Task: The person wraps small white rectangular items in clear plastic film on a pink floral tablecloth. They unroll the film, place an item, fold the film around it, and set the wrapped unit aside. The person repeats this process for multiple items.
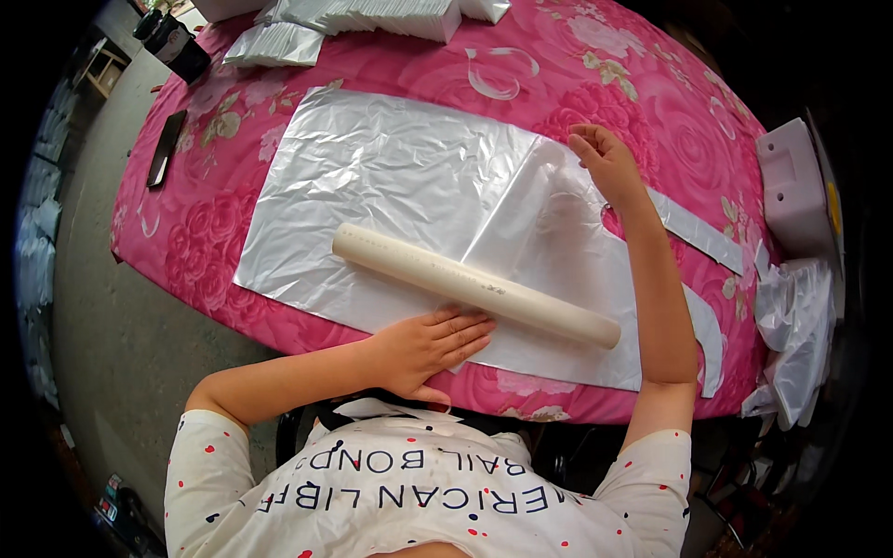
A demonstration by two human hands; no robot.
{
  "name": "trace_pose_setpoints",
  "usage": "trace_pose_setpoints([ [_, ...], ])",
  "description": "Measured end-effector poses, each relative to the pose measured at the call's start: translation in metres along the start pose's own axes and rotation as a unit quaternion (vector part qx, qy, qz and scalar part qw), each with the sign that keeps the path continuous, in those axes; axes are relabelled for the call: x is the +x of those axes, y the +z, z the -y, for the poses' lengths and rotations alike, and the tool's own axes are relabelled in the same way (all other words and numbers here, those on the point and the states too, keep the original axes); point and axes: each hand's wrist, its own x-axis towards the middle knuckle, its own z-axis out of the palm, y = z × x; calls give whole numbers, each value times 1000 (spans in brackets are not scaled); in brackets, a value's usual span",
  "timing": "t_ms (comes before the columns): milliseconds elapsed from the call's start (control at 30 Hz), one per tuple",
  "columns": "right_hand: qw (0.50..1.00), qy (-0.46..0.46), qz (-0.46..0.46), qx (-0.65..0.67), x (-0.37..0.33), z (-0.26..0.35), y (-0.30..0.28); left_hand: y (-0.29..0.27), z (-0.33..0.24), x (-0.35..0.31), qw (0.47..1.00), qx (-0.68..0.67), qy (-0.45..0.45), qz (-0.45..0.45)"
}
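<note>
A stack of thin, whitish plastic bags (372, 163) lies spread across the table, with cut-out handle shapes toward the right. Resting slantwise on it is a cream-coloured tube (474, 285), its left end farther from me. My left hand (428, 349) lies flat at the near edge of the plastic, fingers stretched out, the tips by the tube. At the far right of the sheet, my right hand (606, 163) is closed in a pinch at a raised, folded-over layer of plastic. That layer slopes from the fingers down to the tube.
Folded white packs (372, 17) stand at the far edge, beside a dark jar (173, 45). A dark phone-like object (166, 149) lies at left on the pink flowered cloth (214, 228). At right are a pale box (791, 177) and crumpled plastic (793, 325).
</note>
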Motion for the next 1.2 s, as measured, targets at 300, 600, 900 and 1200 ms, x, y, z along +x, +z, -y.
trace_pose_setpoints([
  [300, 907, -279, 69, -308, -180, 16, 74, 15, -20, 0, 999, 13, -43, -1],
  [600, 877, -111, -196, -426, -118, -53, -45, 6, -16, 0, 1000, -13, -16, 4],
  [900, 929, -230, 37, -288, -179, 2, 37, 12, -24, 6, 998, 22, -53, 10],
  [1200, 900, -301, -27, -315, -84, -3, 56, 5, -29, 7, 998, 16, -49, 44],
])
